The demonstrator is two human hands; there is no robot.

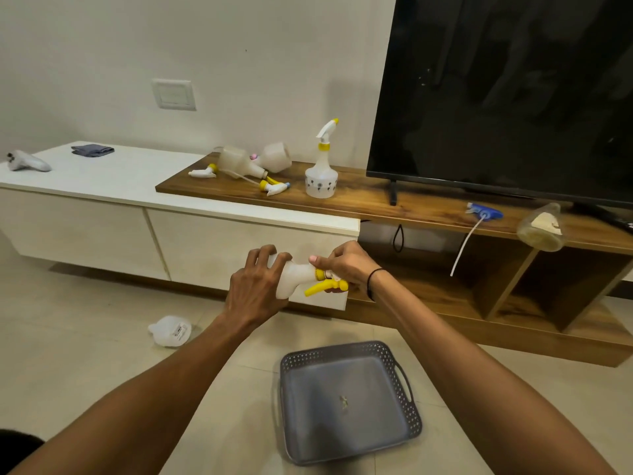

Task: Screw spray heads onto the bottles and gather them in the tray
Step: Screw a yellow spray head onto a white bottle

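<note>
Here, one white bottle [293, 277] is held in the air above the floor, in front of the cabinet drawers. Its long axis runs nearly level, base to the left and neck to the right. The left hand [255, 289] has its fingers [263, 257] curled over the base. The right hand [346, 265] pinches the yellow spray head [325, 286] at the neck, its trigger pointing left and down. One grey tray [346, 402] lies on the floor below. On the wooden tabletop [376, 200] stand one upright assembled bottle [322, 166], two bottles lying flat, two loose yellow heads and one blue head [484, 212]. One more bottle [170, 330] lies on the floor.
</note>
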